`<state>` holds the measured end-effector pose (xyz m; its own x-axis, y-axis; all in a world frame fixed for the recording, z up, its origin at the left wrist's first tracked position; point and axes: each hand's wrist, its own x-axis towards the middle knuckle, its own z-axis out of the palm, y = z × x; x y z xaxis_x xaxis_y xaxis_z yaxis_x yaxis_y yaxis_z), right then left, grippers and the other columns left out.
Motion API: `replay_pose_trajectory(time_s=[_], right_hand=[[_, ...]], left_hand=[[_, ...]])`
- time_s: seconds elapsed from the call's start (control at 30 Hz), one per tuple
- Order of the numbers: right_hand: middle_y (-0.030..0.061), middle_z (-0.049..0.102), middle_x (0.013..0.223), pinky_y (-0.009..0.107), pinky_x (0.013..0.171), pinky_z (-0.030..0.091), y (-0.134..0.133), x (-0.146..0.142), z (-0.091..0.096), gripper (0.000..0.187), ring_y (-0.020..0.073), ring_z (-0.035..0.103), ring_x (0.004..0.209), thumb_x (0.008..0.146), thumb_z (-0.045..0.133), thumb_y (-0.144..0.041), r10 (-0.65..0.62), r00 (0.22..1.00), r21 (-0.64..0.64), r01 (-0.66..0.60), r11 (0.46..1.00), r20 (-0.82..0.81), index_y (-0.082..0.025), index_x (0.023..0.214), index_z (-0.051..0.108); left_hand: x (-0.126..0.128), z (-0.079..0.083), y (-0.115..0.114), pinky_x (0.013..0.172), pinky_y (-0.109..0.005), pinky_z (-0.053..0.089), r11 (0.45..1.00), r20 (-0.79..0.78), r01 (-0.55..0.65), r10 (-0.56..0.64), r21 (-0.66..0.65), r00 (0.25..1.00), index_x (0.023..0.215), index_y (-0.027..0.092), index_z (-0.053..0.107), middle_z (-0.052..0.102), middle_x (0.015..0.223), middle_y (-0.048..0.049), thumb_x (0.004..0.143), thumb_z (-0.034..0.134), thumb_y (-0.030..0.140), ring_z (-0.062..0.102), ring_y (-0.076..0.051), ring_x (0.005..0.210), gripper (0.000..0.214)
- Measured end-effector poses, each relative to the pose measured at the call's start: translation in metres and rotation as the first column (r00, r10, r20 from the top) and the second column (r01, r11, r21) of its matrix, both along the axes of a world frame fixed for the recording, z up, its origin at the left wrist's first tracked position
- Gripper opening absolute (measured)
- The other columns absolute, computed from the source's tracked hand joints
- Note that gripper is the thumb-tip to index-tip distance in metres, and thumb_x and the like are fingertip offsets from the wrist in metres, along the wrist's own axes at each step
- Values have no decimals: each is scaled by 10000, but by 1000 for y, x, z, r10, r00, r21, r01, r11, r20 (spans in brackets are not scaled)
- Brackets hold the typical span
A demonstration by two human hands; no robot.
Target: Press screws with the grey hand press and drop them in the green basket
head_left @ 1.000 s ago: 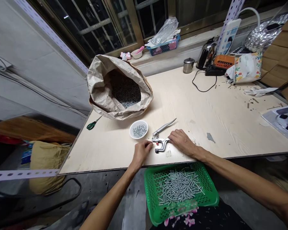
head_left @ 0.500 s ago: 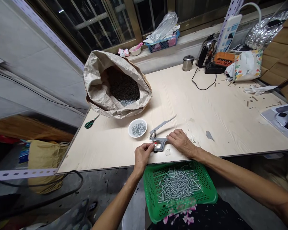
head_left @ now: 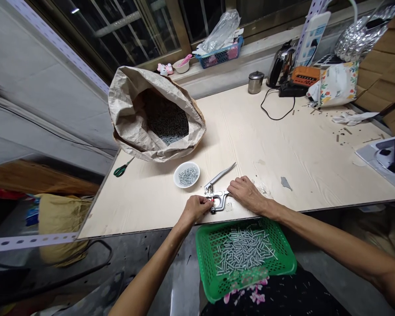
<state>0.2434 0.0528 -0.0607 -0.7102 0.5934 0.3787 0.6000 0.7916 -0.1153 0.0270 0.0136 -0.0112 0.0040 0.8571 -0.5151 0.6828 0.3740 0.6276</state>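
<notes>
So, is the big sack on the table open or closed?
Open. The sack's mouth is rolled back, and a dark mass of small metal pieces shows inside.

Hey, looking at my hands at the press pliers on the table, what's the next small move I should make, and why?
Probably squeeze the raised handle down with the right hand. The left hand has its fingertips pinched at the head of the press pliers, seemingly seating a small part, though it is too small to make out. The handle stands open, and the right hand rests on the tool's body.
</notes>
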Motion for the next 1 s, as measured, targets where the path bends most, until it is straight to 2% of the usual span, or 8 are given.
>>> replay_pose_trajectory(time_s=[0.17, 0.33, 0.43, 0.5, 0.6, 0.7, 0.87, 1.0], right_hand=[[32, 604, 840, 334, 718, 266, -5, 3, 8, 172, 182, 463, 800, 954, 468, -236, 5, 1000, -118, -3, 993, 23, -177, 825, 565], [37, 606, 979, 316, 710, 302, 8, 10, 26, 155, 186, 500, 865, 951, 470, -314, 104, 994, -336, -103, 936, -13, -210, 961, 585], [67, 570, 1174, 335, 728, 309, 26, 2, 26, 207, 213, 476, 934, 944, 453, -217, 15, 1000, -217, -13, 976, 5, -226, 1109, 578], [59, 614, 1052, 348, 739, 298, 37, -7, 21, 197, 229, 459, 927, 944, 448, -193, -31, 997, -141, 41, 989, 68, -231, 1044, 613], [54, 621, 888, 354, 776, 290, 47, -17, 12, 216, 222, 449, 903, 944, 432, -151, -12, 989, -93, 27, 995, 150, -210, 936, 640], [55, 614, 893, 344, 787, 298, 53, -18, 9, 187, 209, 448, 890, 940, 464, -178, 15, 993, -114, -2, 994, 116, -198, 918, 648], [69, 588, 957, 301, 729, 348, 70, -4, 15, 130, 196, 464, 883, 904, 554, -235, 90, 996, -285, -94, 954, -27, -190, 974, 653], [71, 592, 919, 300, 724, 364, 83, -3, 18, 158, 196, 456, 858, 925, 504, -211, 192, 981, -260, -189, 947, -15, -184, 904, 658]], left_hand=[[1, -1, -7, 486, -240, 201, 996, 16, -14, 16, -83, 1000, 488, 164, 510, 361, 430, 55, 598, 573, 543, 312, -82, 451, 399], [9, 0, -18, 485, -235, 199, 996, 36, -41, 44, -78, 998, 487, 155, 530, 370, 433, 52, 607, 565, 519, 291, -78, 459, 385], [14, 0, -23, 495, -236, 218, 998, 36, -38, 40, -59, 999, 512, 142, 566, 397, 454, 45, 606, 566, 519, 308, -82, 475, 389], [16, -2, -24, 504, -238, 235, 998, 24, -51, 52, -46, 998, 543, 133, 594, 425, 472, 36, 609, 564, 520, 332, -88, 487, 395], [17, -4, -26, 507, -243, 239, 997, -7, -63, 63, -38, 998, 555, 129, 601, 427, 480, 30, 609, 553, 525, 347, -97, 497, 402], [18, -4, -26, 502, -242, 220, 997, -2, -57, 57, -59, 998, 531, 141, 569, 389, 471, 39, 608, 537, 523, 322, -93, 491, 391], [21, -1, -26, 506, -242, 224, 996, -25, -58, 56, -73, 998, 515, 154, 537, 396, 480, 36, 608, 530, 519, 328, -95, 497, 377], [24, -1, -25, 508, -245, 218, 998, -47, -30, 27, -62, 999, 488, 172, 477, 376, 470, 37, 627, 512, 509, 324, -94, 495, 366]])
